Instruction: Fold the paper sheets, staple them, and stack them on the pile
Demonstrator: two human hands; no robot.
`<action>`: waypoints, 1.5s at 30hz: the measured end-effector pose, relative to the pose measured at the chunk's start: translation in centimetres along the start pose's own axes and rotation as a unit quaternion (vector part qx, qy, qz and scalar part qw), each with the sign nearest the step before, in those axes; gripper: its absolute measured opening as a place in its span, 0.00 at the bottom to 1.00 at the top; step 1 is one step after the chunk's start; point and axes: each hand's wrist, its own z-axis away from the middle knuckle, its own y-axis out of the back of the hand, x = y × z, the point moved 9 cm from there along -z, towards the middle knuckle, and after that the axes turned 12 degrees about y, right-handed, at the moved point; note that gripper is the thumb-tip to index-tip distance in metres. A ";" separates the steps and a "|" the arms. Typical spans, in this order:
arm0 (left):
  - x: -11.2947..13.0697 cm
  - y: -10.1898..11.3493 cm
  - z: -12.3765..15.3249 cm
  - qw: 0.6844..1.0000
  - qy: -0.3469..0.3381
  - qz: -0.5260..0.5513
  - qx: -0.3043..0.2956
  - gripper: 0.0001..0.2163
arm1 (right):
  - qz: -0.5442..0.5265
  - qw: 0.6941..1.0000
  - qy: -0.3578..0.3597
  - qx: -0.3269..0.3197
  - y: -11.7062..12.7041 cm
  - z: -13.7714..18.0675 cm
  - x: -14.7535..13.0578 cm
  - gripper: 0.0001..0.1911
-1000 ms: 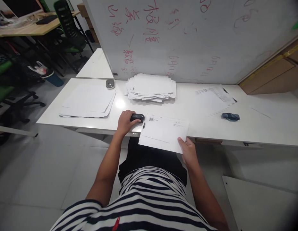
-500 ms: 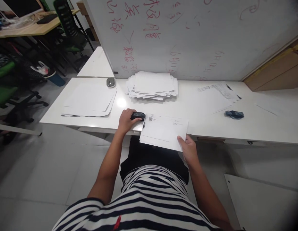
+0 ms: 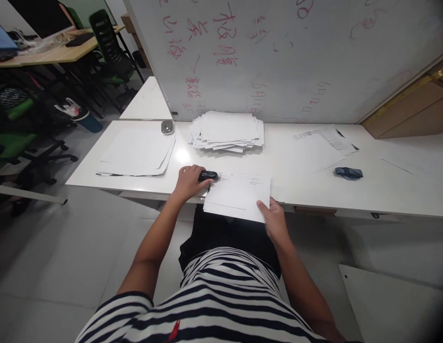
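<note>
My left hand (image 3: 190,182) is closed around a black stapler (image 3: 208,176) at the desk's front edge. The stapler's nose overlaps the upper left corner of some printed paper sheets (image 3: 235,195). Pinched by their lower right side, these sheets are in my right hand (image 3: 273,215), thumb on top and fingers beneath. They lie partly over the desk and partly past its edge. Whether the stapler's jaws are pressed together cannot be made out.
A thick paper stack (image 3: 226,131) stands against the whiteboard (image 3: 278,62). Flatter sheets (image 3: 135,151) lie at left beside a small grey-white device (image 3: 167,126). To the right are loose papers (image 3: 321,150), a dark blue object (image 3: 348,173) and a cardboard box (image 3: 410,107).
The printed sheets have moved left against the stapler, whose nose now covers their upper left corner. My right hand has shifted left with them. The camera view has tilted slightly.
</note>
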 end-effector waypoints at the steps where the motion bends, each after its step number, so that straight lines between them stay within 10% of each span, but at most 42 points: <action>1: 0.4 0.5 -0.2 1.000 -0.007 -0.001 -0.006 0.19 | -0.007 1.000 -0.002 -0.001 -0.1 -0.1 0.1 0.23; 7: 3.2 2.6 -3.8 0.999 0.002 0.040 0.025 0.21 | -0.011 1.000 -0.013 -0.003 0.0 -0.4 0.4 0.23; 21: 2.8 -5.1 -7.0 0.985 0.128 -0.063 -0.099 0.21 | 0.045 0.999 -0.008 -0.019 0.3 -1.8 1.4 0.24; 32: 1.7 3.3 -3.6 0.966 0.029 0.226 0.119 0.20 | 0.022 1.000 0.016 0.012 0.0 -0.8 0.6 0.25; 45: -1.9 -0.2 -1.9 0.992 0.103 0.023 0.067 0.18 | 0.070 0.997 0.012 0.001 0.6 0.4 1.1 0.23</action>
